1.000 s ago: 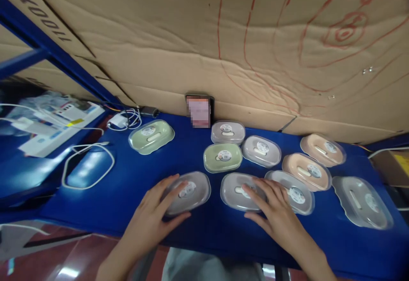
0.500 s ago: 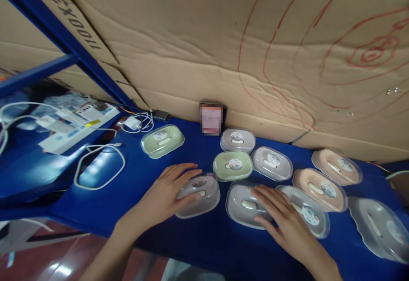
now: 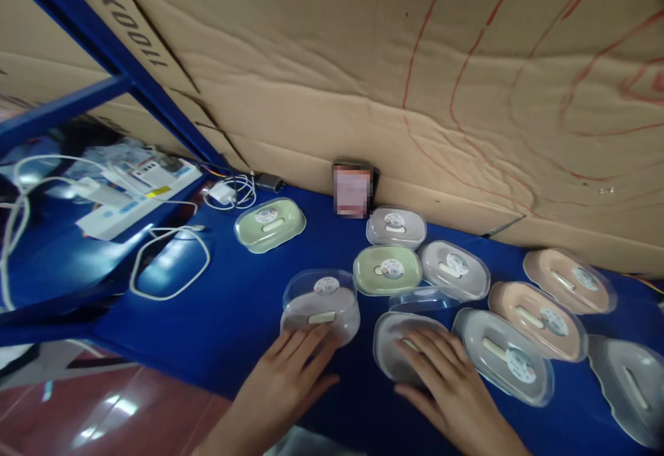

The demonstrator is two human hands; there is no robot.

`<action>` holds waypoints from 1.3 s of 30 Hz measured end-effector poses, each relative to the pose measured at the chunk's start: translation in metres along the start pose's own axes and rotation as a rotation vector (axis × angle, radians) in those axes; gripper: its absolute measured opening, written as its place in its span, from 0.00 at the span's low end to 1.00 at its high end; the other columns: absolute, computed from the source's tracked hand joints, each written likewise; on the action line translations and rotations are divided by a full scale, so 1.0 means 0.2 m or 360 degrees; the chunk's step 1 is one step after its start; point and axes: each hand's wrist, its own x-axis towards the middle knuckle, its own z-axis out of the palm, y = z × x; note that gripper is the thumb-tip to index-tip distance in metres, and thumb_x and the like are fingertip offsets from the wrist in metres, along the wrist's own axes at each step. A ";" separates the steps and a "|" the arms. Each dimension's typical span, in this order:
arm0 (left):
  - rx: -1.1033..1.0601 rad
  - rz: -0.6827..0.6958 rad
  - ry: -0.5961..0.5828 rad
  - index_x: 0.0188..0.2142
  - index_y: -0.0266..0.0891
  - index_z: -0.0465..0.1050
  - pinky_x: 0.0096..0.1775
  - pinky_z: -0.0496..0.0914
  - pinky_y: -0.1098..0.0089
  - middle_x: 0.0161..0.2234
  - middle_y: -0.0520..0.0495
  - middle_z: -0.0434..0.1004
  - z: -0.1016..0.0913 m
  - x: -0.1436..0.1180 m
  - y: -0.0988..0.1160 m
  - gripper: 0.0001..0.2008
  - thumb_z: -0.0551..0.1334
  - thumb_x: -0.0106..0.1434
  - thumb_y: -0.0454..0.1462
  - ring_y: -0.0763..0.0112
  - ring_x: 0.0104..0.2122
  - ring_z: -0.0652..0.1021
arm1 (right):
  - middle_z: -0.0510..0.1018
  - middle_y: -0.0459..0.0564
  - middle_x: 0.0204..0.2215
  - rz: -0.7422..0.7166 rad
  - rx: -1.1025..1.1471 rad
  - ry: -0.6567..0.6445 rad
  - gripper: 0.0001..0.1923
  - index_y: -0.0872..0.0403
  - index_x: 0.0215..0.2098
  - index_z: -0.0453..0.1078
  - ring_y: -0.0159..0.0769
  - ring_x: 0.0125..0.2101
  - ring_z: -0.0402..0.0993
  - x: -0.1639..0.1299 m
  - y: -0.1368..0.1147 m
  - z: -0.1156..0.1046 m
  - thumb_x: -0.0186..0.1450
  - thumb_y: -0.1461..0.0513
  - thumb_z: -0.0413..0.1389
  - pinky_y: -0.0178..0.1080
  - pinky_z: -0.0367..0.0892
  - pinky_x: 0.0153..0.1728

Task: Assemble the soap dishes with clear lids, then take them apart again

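Observation:
My left hand rests its fingertips on the near edge of a grey soap box, whose clear lid stands tilted up behind the fingers. My right hand lies flat over a second grey soap box. That box's clear lid is raised at the back. Both boxes sit near the front of the blue table.
Several more lidded soap boxes surround them: green, green, grey, peach. A blurred dark device leans on the cardboard wall. A white cable loop and a charger lie at the left.
Both hands have slid back toward me off the box tops, and the two clear lids have come up. The view has shifted left and nearer.

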 end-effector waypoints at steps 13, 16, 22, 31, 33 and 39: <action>-0.0108 -0.0221 -0.0144 0.54 0.42 0.78 0.55 0.76 0.53 0.60 0.41 0.79 0.03 -0.06 -0.03 0.12 0.57 0.78 0.33 0.53 0.57 0.80 | 0.79 0.52 0.64 -0.0065 0.0112 -0.0119 0.24 0.49 0.69 0.70 0.46 0.62 0.78 -0.03 -0.07 0.10 0.76 0.66 0.58 0.55 0.78 0.61; -0.0129 -0.0221 -0.0126 0.52 0.42 0.78 0.53 0.76 0.56 0.58 0.42 0.81 0.02 -0.05 -0.02 0.12 0.58 0.77 0.31 0.56 0.55 0.82 | 0.81 0.51 0.63 -0.0071 0.0175 -0.0177 0.25 0.49 0.70 0.69 0.46 0.61 0.80 -0.01 -0.09 0.08 0.77 0.66 0.56 0.55 0.79 0.61; -0.0185 -0.0121 -0.0032 0.55 0.40 0.77 0.54 0.74 0.59 0.52 0.44 0.85 -0.02 -0.03 -0.06 0.12 0.57 0.79 0.33 0.62 0.50 0.84 | 0.82 0.53 0.60 -0.0021 0.0208 -0.0092 0.23 0.48 0.70 0.69 0.45 0.58 0.82 0.06 -0.01 -0.10 0.78 0.62 0.55 0.52 0.81 0.57; -0.0082 -0.0190 0.0218 0.54 0.40 0.76 0.60 0.70 0.55 0.54 0.41 0.84 0.02 -0.06 -0.02 0.18 0.56 0.72 0.22 0.59 0.54 0.81 | 0.84 0.48 0.57 -0.0005 0.0236 0.0041 0.23 0.44 0.67 0.71 0.41 0.55 0.82 0.07 0.18 -0.31 0.77 0.65 0.55 0.45 0.77 0.55; -0.0153 -0.0166 0.0241 0.53 0.40 0.76 0.59 0.71 0.55 0.53 0.41 0.84 0.00 -0.05 -0.01 0.16 0.58 0.72 0.23 0.60 0.53 0.81 | 0.84 0.48 0.58 0.0075 0.0176 0.0064 0.22 0.43 0.67 0.71 0.42 0.56 0.81 0.10 0.29 -0.33 0.77 0.65 0.54 0.47 0.76 0.56; -0.0122 0.0158 0.0091 0.56 0.39 0.75 0.59 0.72 0.56 0.55 0.39 0.83 0.01 0.23 -0.08 0.15 0.59 0.73 0.26 0.58 0.56 0.81 | 0.78 0.56 0.64 0.0388 -0.0135 -0.0138 0.22 0.46 0.67 0.72 0.55 0.62 0.77 0.24 0.67 -0.23 0.78 0.53 0.53 0.60 0.74 0.61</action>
